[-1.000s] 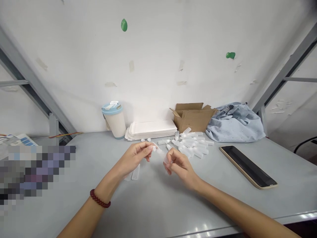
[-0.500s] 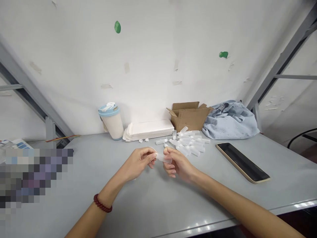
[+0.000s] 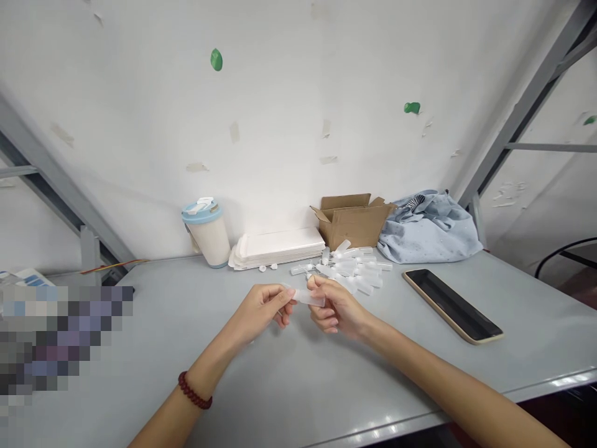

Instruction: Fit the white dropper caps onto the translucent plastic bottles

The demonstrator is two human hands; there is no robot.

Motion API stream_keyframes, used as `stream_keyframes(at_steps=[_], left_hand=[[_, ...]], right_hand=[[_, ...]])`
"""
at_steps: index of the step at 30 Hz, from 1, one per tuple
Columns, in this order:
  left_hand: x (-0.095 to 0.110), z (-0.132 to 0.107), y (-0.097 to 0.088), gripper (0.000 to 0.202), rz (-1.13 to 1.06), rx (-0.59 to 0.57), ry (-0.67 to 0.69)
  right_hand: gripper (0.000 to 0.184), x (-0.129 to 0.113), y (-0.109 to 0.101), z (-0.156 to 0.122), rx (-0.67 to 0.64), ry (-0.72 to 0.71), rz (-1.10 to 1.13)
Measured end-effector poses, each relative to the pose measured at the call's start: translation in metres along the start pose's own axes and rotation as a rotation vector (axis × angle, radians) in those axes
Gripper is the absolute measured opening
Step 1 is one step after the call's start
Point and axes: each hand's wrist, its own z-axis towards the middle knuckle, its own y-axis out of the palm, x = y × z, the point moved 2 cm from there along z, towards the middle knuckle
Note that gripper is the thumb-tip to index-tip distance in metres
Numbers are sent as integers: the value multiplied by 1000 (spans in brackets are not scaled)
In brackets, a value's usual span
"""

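Observation:
A small translucent plastic tube [image 3: 305,297] is held level between both hands, just above the grey table. My left hand [image 3: 267,308] pinches its left end between thumb and fingers, hiding that tip. On the other end, my right hand [image 3: 339,309] has its thumb and curled fingers closed. Just beyond the hands lies a loose pile of similar translucent tubes [image 3: 347,266]. Two little white caps [image 3: 268,268] rest on the table, left of the pile.
At the back stand a blue-lidded cup [image 3: 208,236], a stack of white boxes [image 3: 280,244], an open cardboard box [image 3: 354,223] and a light blue cloth bundle [image 3: 429,230]. A phone [image 3: 452,305] lies at the right. The table [image 3: 289,392] has its front edge near me.
The left thumb and fingers have shifted slightly on the tube's left end. Both hands still hold it in about the same place, while the whole view has moved a little.

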Motion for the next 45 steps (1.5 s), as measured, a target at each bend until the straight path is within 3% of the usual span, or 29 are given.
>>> stream_keyframes(at_steps=[5, 10, 14, 16, 20, 23, 33, 36, 41, 45], left_hand=[[1, -1, -2, 30, 52, -63, 90], [2, 0, 0, 39, 60, -41, 9], [-1, 2, 2, 35, 64, -29, 25], [-5, 3, 1, 34, 77, 26, 19], [-14, 8, -1, 37, 93, 141, 1], [-16, 9, 1, 37, 78, 143, -2], [-6, 4, 4, 25, 195, 214, 151], [-6, 5, 2, 30, 131, 185, 71], [-10, 6, 5, 45, -56, 10, -84], [-14, 6, 9, 47, -58, 15, -128]], right_hand=[[18, 0, -5, 0, -26, 34, 58], [18, 3, -5, 1, -25, 41, 25], [19, 7, -5, 5, 24, -14, -59], [20, 8, -8, 7, 107, -123, -223], [17, 9, -11, 9, 311, -377, -799], [14, 9, -10, 8, 352, -467, -996], [26, 9, -16, 8, 336, -427, -808], [23, 6, -15, 6, 323, -452, -827], [22, 6, -7, 1, 313, -608, -967], [23, 8, -5, -1, 356, -657, -1025]])
